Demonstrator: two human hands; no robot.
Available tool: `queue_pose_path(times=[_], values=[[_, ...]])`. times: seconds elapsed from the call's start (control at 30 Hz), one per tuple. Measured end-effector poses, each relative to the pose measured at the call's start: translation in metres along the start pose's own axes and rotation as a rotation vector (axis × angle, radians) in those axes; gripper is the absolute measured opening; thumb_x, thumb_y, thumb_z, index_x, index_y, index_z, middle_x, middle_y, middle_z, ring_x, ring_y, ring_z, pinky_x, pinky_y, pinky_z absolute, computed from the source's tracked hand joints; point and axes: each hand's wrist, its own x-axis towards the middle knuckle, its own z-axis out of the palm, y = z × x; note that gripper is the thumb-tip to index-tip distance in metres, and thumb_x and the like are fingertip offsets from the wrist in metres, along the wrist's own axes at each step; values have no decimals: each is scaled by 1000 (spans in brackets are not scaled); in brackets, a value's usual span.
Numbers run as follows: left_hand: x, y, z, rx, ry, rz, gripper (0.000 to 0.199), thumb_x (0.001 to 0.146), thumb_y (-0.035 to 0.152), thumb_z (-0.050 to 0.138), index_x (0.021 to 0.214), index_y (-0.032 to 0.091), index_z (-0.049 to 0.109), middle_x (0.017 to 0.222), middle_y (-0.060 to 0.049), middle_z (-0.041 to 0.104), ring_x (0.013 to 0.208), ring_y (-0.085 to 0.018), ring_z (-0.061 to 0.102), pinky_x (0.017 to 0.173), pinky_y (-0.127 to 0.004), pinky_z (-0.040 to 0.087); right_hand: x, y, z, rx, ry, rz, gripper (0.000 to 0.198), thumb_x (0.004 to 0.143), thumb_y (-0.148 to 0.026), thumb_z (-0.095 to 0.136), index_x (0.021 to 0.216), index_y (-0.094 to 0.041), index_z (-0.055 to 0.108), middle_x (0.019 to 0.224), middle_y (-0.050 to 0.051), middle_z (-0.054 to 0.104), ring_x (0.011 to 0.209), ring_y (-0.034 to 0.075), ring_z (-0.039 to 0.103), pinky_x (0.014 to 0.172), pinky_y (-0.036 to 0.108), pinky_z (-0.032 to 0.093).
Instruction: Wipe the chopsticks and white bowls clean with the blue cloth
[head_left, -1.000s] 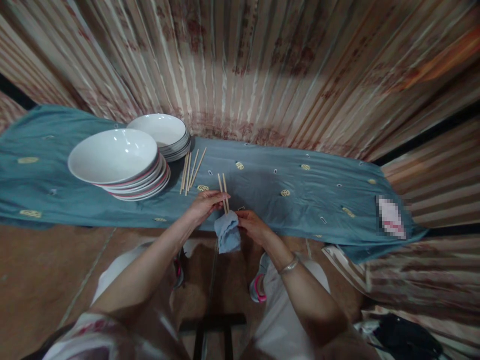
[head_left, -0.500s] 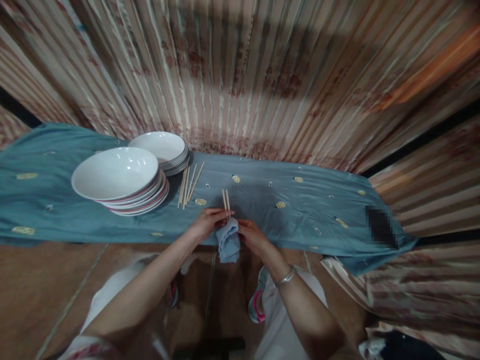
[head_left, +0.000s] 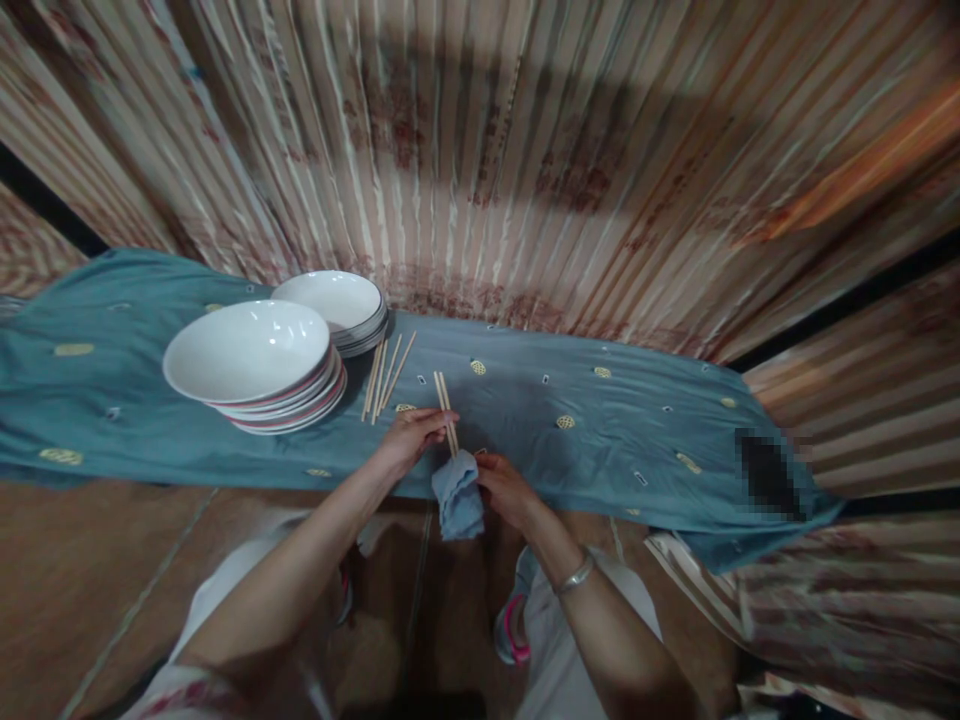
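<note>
Nearly closed left hand (head_left: pixel 415 438), pinching chopsticks (head_left: pixel 445 390)

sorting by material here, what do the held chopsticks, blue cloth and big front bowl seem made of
Held chopsticks: probably wood or bamboo, matte, from their pale tan colour. Blue cloth: soft fabric, fibre unclear, dull and creased. Front bowl: likely glazed ceramic, glossy white with bright reflections.
</note>
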Motion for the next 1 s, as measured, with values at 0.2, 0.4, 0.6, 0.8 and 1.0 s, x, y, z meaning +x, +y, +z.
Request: queue_pose_path(times=[0.2,0.4,0.6,0.8,1.0], values=[[1,9,-4,-38,43,20,28,43,26,86,64,11,73,52,1,61,47,-3,50,47,-12,41,-5,3,-3,-10,-14,-23,34,49,-44,82,60,-16,67,53,-4,58,53,8,46,55,21,33],[3,15,-8,-102,102,58,22,49,19,84,65,11,72,60,-1,67,48,-2,51,48,-11,45,-13,4,-8,-71,-61,-20,32,54,-46,79,61,-16,67,52,-5,56,50,7,43,54,21,32],[7,24,-13,-150,172,84,8,59,11,76,66,10,72,59,-2,67,47,-2,51,49,-10,46,-23,-3,-18,-199,-95,-35,29,60,-44,74,63,-16,68,56,-3,59,55,10,47,58,23,34],[7,17,-6,-131,121,45,14,55,14,80,66,10,72,59,-1,67,48,-2,53,51,-11,46,-22,-13,-41,-280,156,-166,24,65,-39,66,78,-19,69,67,-1,64,61,13,52,60,25,38],[4,-12,13,-18,10,-24,31,42,29,86,64,12,73,57,-1,65,49,-5,52,48,-15,44,-21,-27,-56,-511,265,-332,28,78,-35,47,82,-20,70,73,1,66,72,17,57,68,28,42]])
